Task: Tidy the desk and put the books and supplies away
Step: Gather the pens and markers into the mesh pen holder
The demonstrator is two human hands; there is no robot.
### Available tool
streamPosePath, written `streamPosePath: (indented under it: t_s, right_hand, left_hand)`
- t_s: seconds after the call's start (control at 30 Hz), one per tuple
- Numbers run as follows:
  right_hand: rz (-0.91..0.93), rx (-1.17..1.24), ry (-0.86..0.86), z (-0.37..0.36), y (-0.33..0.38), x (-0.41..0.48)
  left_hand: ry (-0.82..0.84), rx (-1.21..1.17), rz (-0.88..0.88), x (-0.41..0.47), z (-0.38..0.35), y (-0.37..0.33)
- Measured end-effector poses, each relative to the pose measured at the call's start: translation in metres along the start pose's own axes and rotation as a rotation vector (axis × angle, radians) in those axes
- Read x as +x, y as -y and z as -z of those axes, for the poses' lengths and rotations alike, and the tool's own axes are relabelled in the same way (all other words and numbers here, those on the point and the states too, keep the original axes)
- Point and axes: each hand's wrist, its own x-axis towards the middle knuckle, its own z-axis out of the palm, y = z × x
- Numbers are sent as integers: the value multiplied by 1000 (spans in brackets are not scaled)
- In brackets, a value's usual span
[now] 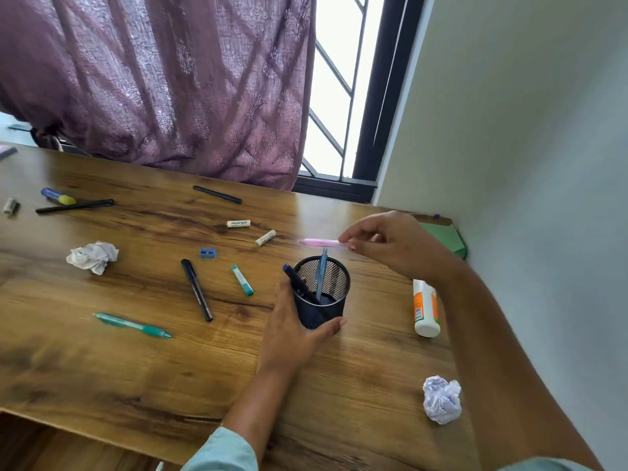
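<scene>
**Ana:** Head view first: where do things stand?

**Ben:** Early, I'd judge. The left hand [299, 331] is wrapped around the black mesh cup [323, 294], steadying it on the desk [136, 375]. Only two pens stand inside it, a blue pen [320, 277] and a dark pen [299, 283].

**Ana:** And the right hand [394, 243]?

**Ben:** It hovers just beyond the cup, fingertips pinching one end of a pink pen [319, 243], which is blurred and lies roughly level above the rim. Dropping it in looks like the step in hand.

**Ana:** What's left?

**Ben:** Most of it. Out past the left hand lie a black marker [197, 290], a green lead tube [242, 280], a teal pen [134, 325], a blue sharpener [208, 253], two small white erasers [238, 223] and more pens farther off. A crumpled white paper [93, 256] sits that way too; a second paper ball [441, 399] lies under the right forearm, nearer the body. The glue bottle [425, 307] lies on its side close under the right wrist.

**Ana:** Books?

**Ben:** Only something green [445, 239] behind the right hand, by the wall; I cannot tell what it is.
</scene>
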Motion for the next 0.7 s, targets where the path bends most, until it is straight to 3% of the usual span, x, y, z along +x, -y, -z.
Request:
streamPosePath:
  t_s: [0.27,0.43,0.7]
  right_hand:
    - [-72,-149,55,2,12,-2]
    - [-13,-146,42,-14,9,4]
    - [45,142,-14,-44,15,17]
  left_hand:
    - [10,-11,13,0,0,-1]
    - [6,-5,5,-1,0,-1]
    - [20,8,13,0,0,-2]
